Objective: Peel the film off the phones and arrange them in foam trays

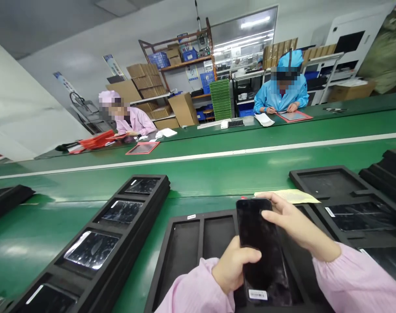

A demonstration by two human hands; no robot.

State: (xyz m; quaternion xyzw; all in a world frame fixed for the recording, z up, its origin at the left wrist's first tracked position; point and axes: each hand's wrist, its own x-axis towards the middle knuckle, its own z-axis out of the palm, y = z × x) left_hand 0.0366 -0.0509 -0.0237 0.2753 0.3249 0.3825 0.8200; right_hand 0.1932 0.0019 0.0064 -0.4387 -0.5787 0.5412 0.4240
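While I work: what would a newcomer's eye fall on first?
The dark flat device held in the left hand and right hand, above a black tray in the foreground. Next, the glossy panels in the long tray to the left. Then the person in pink and the person in blue, across the green bench.

Black device [269, 261], white label [258, 294], pink sleeves [357, 278], green bench [198, 171], black tray [201, 239], yellow sheet [292, 196]
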